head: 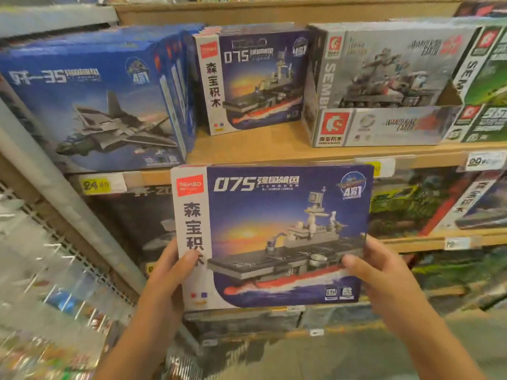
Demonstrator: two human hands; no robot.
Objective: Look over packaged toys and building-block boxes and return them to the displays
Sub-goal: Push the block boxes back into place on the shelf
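Observation:
A blue "075" building-block box (274, 231) with a grey warship picture is held upright in front of the shelves, its front facing me. My left hand (170, 272) grips its lower left edge, thumb on the white side strip. Gripping the lower right edge is my right hand (378, 272), with the thumb on the front. On the wooden shelf (274, 149) above stands a matching 075 box (252, 78).
Blue jet-fighter boxes (90, 105) stand at the shelf's left. A grey tank box in a display tray (384, 86) and green boxes (488, 78) sit at the right. Price tags (96, 184) line the shelf edge. A grey upright (82, 215) and hanging packets (55, 297) are at the left.

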